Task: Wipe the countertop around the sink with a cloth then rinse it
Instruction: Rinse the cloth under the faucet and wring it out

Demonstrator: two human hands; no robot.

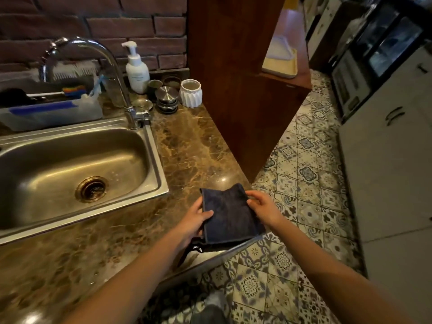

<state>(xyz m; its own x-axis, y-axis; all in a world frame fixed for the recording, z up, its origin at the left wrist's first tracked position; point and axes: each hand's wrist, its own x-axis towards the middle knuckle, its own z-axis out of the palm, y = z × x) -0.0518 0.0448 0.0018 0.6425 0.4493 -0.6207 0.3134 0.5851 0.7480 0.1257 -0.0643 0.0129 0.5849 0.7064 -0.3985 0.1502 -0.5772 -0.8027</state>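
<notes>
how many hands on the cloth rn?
2. Left hand grips the left edge of the dark cloth; right hand holds the right edge, at the front corner of the countertop. Neither is hidden.

Dark navy cloth (230, 216), brown-veined countertop (194, 148)

The cloth (230, 216) lies on the countertop (187, 148), right of the sink (149, 146).

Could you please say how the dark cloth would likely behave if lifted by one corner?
The dark cloth, held flat between left hand and right hand, looks soft and folded, so it would probably droop and unfold. Its nubby pile suggests grip rather than slip.
</notes>
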